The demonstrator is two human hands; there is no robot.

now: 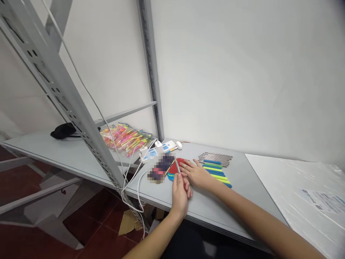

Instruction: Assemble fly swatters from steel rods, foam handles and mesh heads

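The left hand (180,192) grips a slim, shiny silver metal rod (176,165) over a flat, rounded red sheet (183,161); the right hand (196,174) spreads open at the sheet's right edge

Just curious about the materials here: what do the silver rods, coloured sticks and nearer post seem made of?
Silver rods: probably polished metal, given bright reflections. Coloured sticks: perhaps foam or rubber, matte with little shine. Nearer post: likely painted metal, satin finish, with punched slots.
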